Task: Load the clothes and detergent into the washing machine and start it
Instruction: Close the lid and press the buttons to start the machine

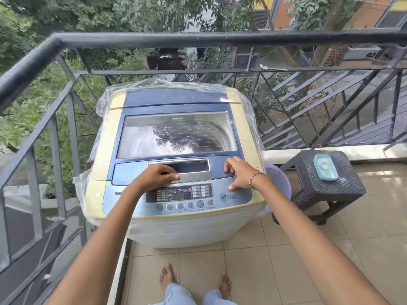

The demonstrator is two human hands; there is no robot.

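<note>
Currently, the washing machine (176, 100) stands against the balcony railing (154, 39), partly wrapped in clear plastic, with its glass lid (176, 135) shut. The left hand (158, 175) grips the lid handle (193, 167), fingers curled over its front lip. The right hand (239, 172) has bent fingertips on the lid's front right corner and its thumb on the control panel (182, 192); whether it grips cannot be told. A teal container (325, 167) lies on a woven stool (326, 190) to the right.

- Glare on the lid window (176, 135) hides whatever lies beneath it.
- Control panel (179, 193) labels are too small to read.
- The left hand (157, 176) hides its own fingertips at the lid handle (193, 171).
</note>
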